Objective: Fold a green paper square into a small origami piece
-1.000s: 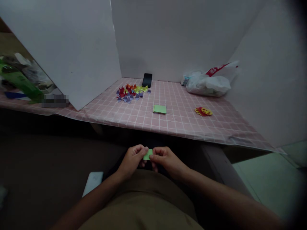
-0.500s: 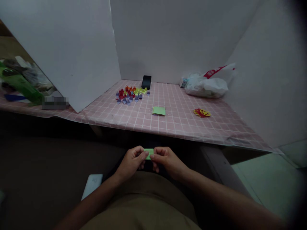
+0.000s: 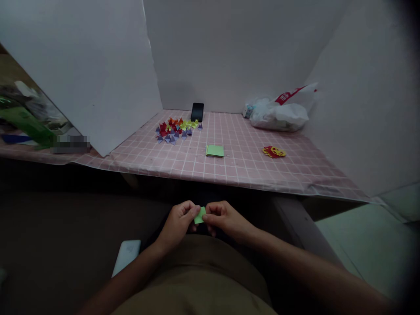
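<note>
Left hand (image 3: pixel 179 221) and right hand (image 3: pixel 227 219) pinching small flat green paper piece (image 3: pixel 199 216), nearside of pink white-gridded table (image 3: pixel 244 170); probably light, creases easily; hold edges.

A table (image 3: pixel 243 173) wears a pink cloth ruled with white grid lines. Taking the paper stack (image 3: pixel 215 151), green on top, as the clock's centre, folded papers (image 3: pixel 173 131) in red, orange, yellow and purple cluster at 10 o'clock. A black phone (image 3: pixel 197 112) stands tilted at 11, a white bag (image 3: pixel 280 116) slumps at 2, and red and yellow cutouts (image 3: pixel 274 152) overlap at 3. Far out at 9 lies a green bottle (image 3: pixel 24 120).
</note>
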A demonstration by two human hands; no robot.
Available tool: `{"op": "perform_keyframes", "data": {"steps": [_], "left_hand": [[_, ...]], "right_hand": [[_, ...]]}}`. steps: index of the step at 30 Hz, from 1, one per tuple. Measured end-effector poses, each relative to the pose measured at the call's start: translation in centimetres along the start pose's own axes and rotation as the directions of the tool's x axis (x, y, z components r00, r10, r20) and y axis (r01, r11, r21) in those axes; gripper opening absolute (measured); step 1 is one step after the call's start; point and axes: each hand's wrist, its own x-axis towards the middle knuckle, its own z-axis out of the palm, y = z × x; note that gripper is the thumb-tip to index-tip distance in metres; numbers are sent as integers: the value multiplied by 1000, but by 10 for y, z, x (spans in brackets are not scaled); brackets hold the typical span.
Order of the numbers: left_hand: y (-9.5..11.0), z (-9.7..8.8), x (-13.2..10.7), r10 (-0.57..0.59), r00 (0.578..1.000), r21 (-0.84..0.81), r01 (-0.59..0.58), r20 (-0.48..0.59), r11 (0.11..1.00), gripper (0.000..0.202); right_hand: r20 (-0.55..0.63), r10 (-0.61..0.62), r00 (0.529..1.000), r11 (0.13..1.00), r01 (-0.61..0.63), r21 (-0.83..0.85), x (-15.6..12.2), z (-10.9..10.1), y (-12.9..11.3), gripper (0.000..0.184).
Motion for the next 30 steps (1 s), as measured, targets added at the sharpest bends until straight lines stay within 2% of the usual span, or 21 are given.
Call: {"op": "perform_keyframes", "data": {"steps": [5, 10, 11, 13, 15, 17, 18, 20, 21, 22, 23, 26, 28, 30], "left_hand": [[-1, -1, 0, 8, 999, 52, -10, 35, 999, 36], [-6, -1, 2, 5, 1000, 29, -5, 5, 1000, 40], [-7, -2, 2, 21, 1000, 16, -21, 5, 1000, 38], [-10, -6, 4, 130, 991, 18, -130, -15, 991, 27], [-12, -10, 5, 319, 948, 97, -317, -6, 944, 24], [-14, -14, 7, 510, 858, 222, -511, 65, 831, 36], [-14, -15, 8, 585, 806, 274, -586, 93, 763, 35], [-15, -15, 9, 679, 729, 335, -664, 90, 668, 19], [-15, -15, 8, 694, 718, 344, -667, 57, 661, 11], [-14, -13, 8, 685, 729, 338, -646, 7, 684, 7], [-14, -11, 7, 650, 758, 315, -605, -53, 731, 7], [-12, -3, 3, 413, 886, 139, -391, -211, 910, 13], [-11, 2, 1, 256, 943, 5, -261, -214, 965, 15], [-11, 5, 0, 156, 968, -70, -173, -196, 982, 18]], "right_hand": [[-47, -18, 999, 999, 19, 39, 0, 1, 0, 28], [-86, 31, 996, 990, -19, 137, 0, 3, -1, 29], [-95, 50, 994, 984, -33, 175, 1, 3, -1, 28], [-120, 77, 990, 963, -42, 267, 2, 1, -1, 24], [-121, 94, 988, 931, -44, 362, 3, -1, -1, 21], [-78, 108, 991, 896, -63, 439, 4, -2, -1, 18], [-46, 116, 992, 883, -81, 461, 3, -2, -1, 17], [12, 123, 992, 872, -113, 476, 3, -1, 0, 17], [32, 117, 993, 876, -118, 467, 3, 0, 0, 19], [38, 103, 994, 887, -109, 449, 3, 1, 0, 23], [27, 79, 997, 903, -83, 422, 2, 1, 0, 27], [-67, -33, 997, 956, 51, 289, 3, 3, 0, 34], [-103, -104, 989, 973, 122, 196, 3, 4, -1, 33], [-103, -146, 984, 981, 157, 111, 3, 5, -2, 31]]}}
